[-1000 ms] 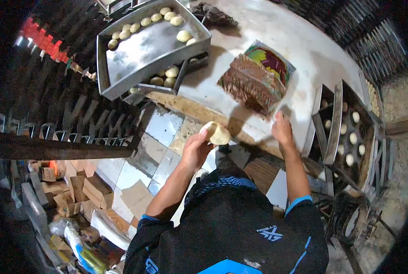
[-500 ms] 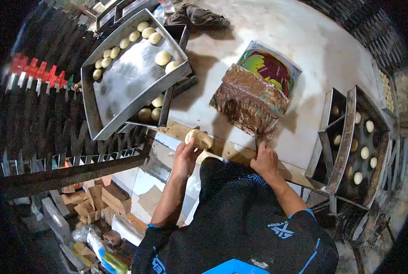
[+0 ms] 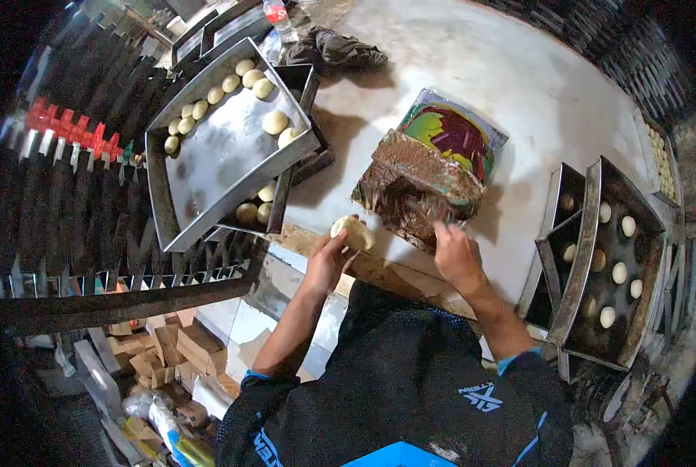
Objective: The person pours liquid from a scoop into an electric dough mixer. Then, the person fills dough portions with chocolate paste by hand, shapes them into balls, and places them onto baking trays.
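Observation:
My left hand [image 3: 329,253] pinches a round piece of pale dough [image 3: 353,233] over the table's near edge. My right hand [image 3: 458,257] is closed around a short spatula-like tool [image 3: 433,208], whose end is blurred and dips into brown paste [image 3: 398,204]. The paste lies in an open package or box smeared with brown, directly in front of me. Its far part is a colourful printed wrapper [image 3: 450,134] in green, yellow and dark red. How the tool's handle is shaped is hidden by my fingers.
A metal tray [image 3: 231,204] with several dough balls rests at the left on another tray. More dough balls lie in a dark tray [image 3: 624,241] at the right. A dark cloth [image 3: 336,48] and a bottle [image 3: 279,17] are at the back. Cardboard boxes [image 3: 200,346] lie below left.
My right hand has moved up from the table's edge toward the paste, with the tool's end now in it. My left hand, holding the dough, has shifted slightly to the right.

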The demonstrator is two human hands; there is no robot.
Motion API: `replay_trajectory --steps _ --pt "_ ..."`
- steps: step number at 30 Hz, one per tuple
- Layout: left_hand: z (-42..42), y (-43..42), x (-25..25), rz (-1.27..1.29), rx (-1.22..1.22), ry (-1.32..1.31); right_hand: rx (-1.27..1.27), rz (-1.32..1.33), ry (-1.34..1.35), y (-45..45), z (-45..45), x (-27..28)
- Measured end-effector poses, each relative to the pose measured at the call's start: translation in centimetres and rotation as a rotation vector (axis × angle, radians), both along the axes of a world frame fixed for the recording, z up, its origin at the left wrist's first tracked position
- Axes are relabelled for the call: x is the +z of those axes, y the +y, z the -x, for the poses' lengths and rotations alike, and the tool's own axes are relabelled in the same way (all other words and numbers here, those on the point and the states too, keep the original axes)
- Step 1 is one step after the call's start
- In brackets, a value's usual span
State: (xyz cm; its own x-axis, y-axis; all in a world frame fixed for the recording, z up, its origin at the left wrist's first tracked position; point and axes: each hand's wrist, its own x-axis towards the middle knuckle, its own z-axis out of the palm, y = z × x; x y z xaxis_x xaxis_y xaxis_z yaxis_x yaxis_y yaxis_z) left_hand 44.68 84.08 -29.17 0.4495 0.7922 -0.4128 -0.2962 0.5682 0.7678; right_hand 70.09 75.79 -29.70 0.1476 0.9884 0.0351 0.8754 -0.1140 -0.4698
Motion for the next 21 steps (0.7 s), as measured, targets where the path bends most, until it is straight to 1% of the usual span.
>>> replay_trajectory --steps 1,4,5,6,8,9,11,12,14,15,16,18,19,20,21 --pt "-0.5 0.4 0.6 0.019 0.039 0.006 0.022 -0.064 -0.024 1.1 0.0 -1.3" --pt "-0.7 1.4 0.0 -0.035 0.111 0.033 0.013 0.011 -0.071 3.6 0.0 -4.0" --pt "-0.8 1.5 0.3 -0.052 0.116 0.0 0.007 -0.063 -0.131 3.7 0.3 -5.2" --pt "-0.7 1.6 0.8 -0.054 0.118 0.003 0.009 -0.066 -0.127 3.7 0.0 -5.8" --pt "-0.3 1.5 1.5 -0.041 0.156 0.0 0.223 -0.037 -0.009 3.3 -1.0 -6.4" --pt "0.0 1.6 1.1 -0.037 0.161 0.004 0.229 -0.034 -0.005 3.6 -1.8 -6.7" --pt "0.4 1.6 -0.4 0.008 0.203 0.027 0.332 -0.163 0.05 4.5 -3.0 -6.5" --pt "0.3 1.5 -1.3 0.019 0.199 0.03 0.328 -0.153 0.053 4.5 -2.8 -6.5" --pt "-0.1 1.5 -2.3 0.072 0.213 0.022 0.06 -0.027 -0.006 4.9 -1.5 -5.2" --pt "-0.5 1.4 -2.6 0.051 0.226 0.002 0.032 -0.064 0.048 4.7 -1.4 -6.9" --pt "-0.7 1.6 -2.6 0.045 0.223 0.001 0.03 -0.07 0.047 4.8 -1.6 -6.6" --pt "-0.8 1.5 -2.9 0.049 0.258 0.028 0.15 -0.048 0.275 4.4 -2.3 -5.6" --pt "-1.2 1.5 -2.8 0.054 0.311 0.03 0.205 0.059 0.496 4.5 -3.1 -5.2" --pt "-1.6 1.6 -2.9 0.052 0.308 0.029 0.202 0.056 0.495 4.2 -3.1 -5.0" --pt "-2.0 1.9 -3.0 0.126 0.293 -0.017 0.14 0.124 0.611 3.6 -3.4 -4.5"
